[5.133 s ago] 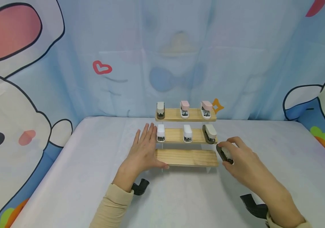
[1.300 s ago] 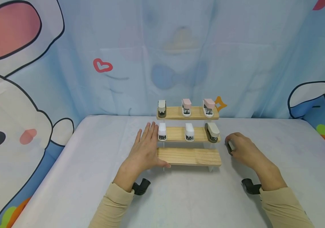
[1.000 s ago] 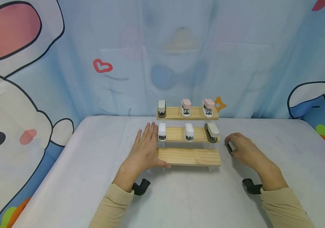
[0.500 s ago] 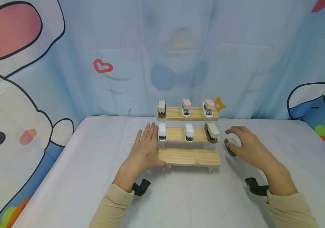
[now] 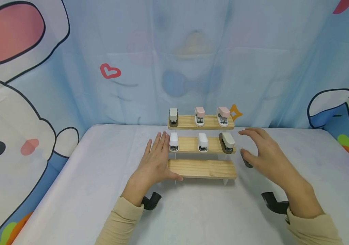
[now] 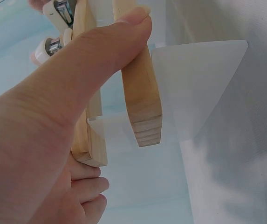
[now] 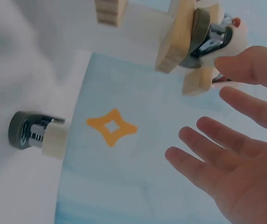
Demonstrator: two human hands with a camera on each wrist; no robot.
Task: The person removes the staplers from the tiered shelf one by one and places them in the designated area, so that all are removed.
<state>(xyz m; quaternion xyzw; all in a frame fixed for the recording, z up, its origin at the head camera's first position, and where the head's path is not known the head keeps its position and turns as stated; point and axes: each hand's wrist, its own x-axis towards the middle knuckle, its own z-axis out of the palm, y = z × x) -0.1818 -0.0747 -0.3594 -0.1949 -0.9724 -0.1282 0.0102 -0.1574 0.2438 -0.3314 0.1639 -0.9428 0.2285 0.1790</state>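
My left hand (image 5: 153,161) lies with straight fingers against the left end of a three-step wooden rack (image 5: 202,168). Its thumb rests on the front edge of the bottom shelf (image 6: 142,93). To the right of the rack, a grey and cream mini stapler (image 7: 37,134) stands on the table, partly covered by my right hand in the head view. That right hand (image 5: 267,156) hovers over it, thumb and fingers spread, holding nothing. Another grey and cream stapler (image 5: 228,142) sits at the right end of the middle shelf, close to the right thumb in the right wrist view.
Two white staplers (image 5: 203,141) share the middle shelf. Up on the top shelf are a grey and white stapler (image 5: 173,117) and two pink ones (image 5: 199,116). Clear side supports (image 6: 198,79) carry the shelves. Behind the table hangs a blue cartoon curtain (image 5: 193,51).
The right hand gripped the grey and cream stapler beside the rack, brought it to the table a little farther right, then let go and lifted away. The left hand stays in place.
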